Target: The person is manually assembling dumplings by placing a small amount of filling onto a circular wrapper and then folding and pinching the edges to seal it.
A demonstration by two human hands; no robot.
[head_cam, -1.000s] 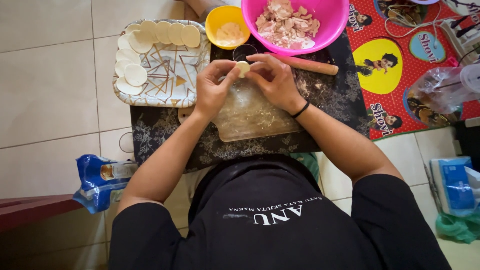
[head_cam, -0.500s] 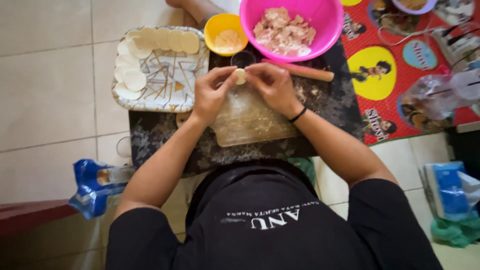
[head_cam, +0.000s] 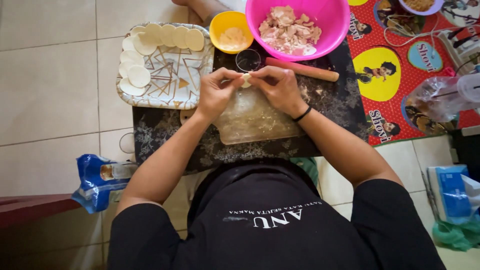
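Both my hands meet above a clear board [head_cam: 255, 122] on a dark patterned mat [head_cam: 160, 137]. My left hand [head_cam: 216, 94] and my right hand [head_cam: 278, 88] pinch a small pale dough wrapper [head_cam: 246, 80] between their fingertips. My right wrist wears a black band. Just beyond my fingers stands a small glass cup [head_cam: 248, 60]. A wooden rolling pin [head_cam: 305, 70] lies to its right. Farther back are a pink bowl [head_cam: 334, 30] of pale minced filling and a yellow bowl [head_cam: 220, 26].
A patterned tray [head_cam: 167, 82] at the left holds several round dough wrappers along its far and left edges. A red cartoon mat [head_cam: 400, 65] and a clear plastic bag [head_cam: 440, 97] lie at the right. Blue packages sit on the tiled floor at the left [head_cam: 97, 180] and right [head_cam: 450, 192].
My hands stay together on the dough piece, the fingers working slightly. The view has shifted a little.
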